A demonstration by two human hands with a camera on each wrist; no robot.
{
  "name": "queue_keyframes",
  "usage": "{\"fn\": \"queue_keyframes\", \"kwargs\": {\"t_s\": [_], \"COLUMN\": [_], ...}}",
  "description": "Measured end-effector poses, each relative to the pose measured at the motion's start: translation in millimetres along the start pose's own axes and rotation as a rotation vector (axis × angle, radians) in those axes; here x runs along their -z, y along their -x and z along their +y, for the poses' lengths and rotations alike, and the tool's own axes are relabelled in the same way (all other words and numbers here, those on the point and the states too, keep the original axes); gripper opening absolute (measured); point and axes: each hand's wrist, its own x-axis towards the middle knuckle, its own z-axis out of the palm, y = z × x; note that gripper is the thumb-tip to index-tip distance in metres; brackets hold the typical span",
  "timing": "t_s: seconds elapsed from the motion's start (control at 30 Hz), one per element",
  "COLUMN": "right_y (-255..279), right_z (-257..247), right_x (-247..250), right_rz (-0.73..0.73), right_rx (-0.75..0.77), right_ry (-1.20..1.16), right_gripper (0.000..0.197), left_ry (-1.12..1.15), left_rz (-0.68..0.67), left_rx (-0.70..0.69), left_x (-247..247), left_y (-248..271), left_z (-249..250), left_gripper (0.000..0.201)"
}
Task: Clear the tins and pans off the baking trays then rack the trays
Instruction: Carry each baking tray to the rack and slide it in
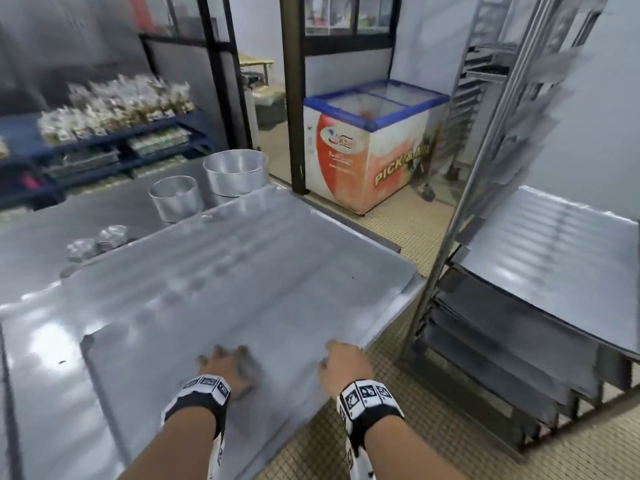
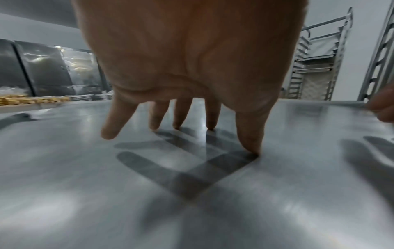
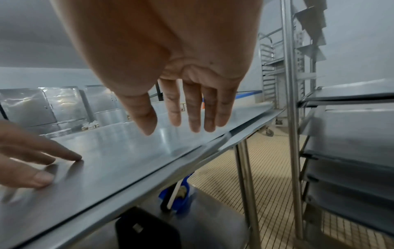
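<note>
A large bare baking tray point(image 1: 277, 289) lies skewed on the steel table point(image 1: 45, 393), its right corner past the table's edge. My left hand point(image 1: 225, 363) presses straight, spread fingertips point(image 2: 252, 146) on the tray point(image 2: 149, 193) near its front. My right hand point(image 1: 341, 362) is at the tray's right rim point(image 3: 192, 150), and the right wrist view shows its fingers point(image 3: 192, 114) straight with nothing in them. Two round tins point(image 1: 176, 199) point(image 1: 235, 171) and small fluted tins point(image 1: 98, 240) stand on the table behind the tray. The picture is blurred by motion.
A tall steel tray rack point(image 1: 485, 174) stands right of the table, with several trays point(image 1: 554, 271) in its lower slots. A chest freezer point(image 1: 374, 143) is beyond, a second rack point(image 1: 464, 109) behind it. Blue shelves of packed goods point(image 1: 104, 133) run along the left.
</note>
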Motion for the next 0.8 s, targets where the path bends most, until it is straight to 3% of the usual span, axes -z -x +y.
{"fn": "queue_keyframes", "kwargs": {"t_s": [0.1, 0.23, 0.4, 0.6, 0.8], "right_y": [17.4, 28.9, 22.4, 13.8, -9.6], "right_z": [-38.8, -72.0, -90.6, -106.2, -115.1], "right_x": [-35.2, -68.9, -74.9, -72.0, -66.3], "right_rz": [-0.064, -0.139, -0.136, -0.155, -0.157], "right_rx": [-0.101, -0.286, -0.384, -0.438, -0.408], "right_ry": [0.001, -0.003, 0.020, 0.050, 0.017], "right_gripper": [0.044, 0.076, 0.103, 0.117, 0.117], "left_ry": [0.018, 0.001, -0.022, -0.029, -0.006], "left_rz": [0.005, 0.008, -0.039, -0.045, -0.052], "left_rx": [0.042, 0.046, -0.013, -0.015, 0.048], "left_x": [-4.6, -0.2, 4.9, -3.4, -2.1], "left_y": [22.9, 54.4, 77.1, 85.3, 88.8], "left_z": [-55.2, -97.9, -110.1, -112.2, -105.4], "left_gripper": [0.098, 0.123, 0.097, 0.096, 0.098]}}
